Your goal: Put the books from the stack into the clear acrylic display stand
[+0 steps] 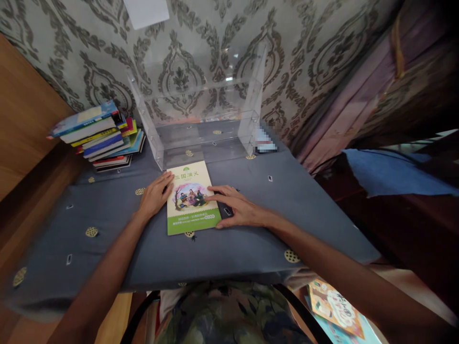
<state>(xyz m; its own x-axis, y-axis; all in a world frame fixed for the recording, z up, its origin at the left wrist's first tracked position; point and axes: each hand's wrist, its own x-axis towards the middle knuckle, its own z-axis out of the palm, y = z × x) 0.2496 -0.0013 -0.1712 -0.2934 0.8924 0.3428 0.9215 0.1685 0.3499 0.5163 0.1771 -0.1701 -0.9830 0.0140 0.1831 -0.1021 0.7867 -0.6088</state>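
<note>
Book: cover up on table, before clear rack. Status, as judged: set down, closed, outside rack. Left hand: loosely curved on left edge. Right hand: spread, touching right edge. Neither clasping.

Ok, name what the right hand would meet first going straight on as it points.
The book, most likely: the right hand is at the book's right edge, though whether it touches or hovers just above is unclear.
</note>
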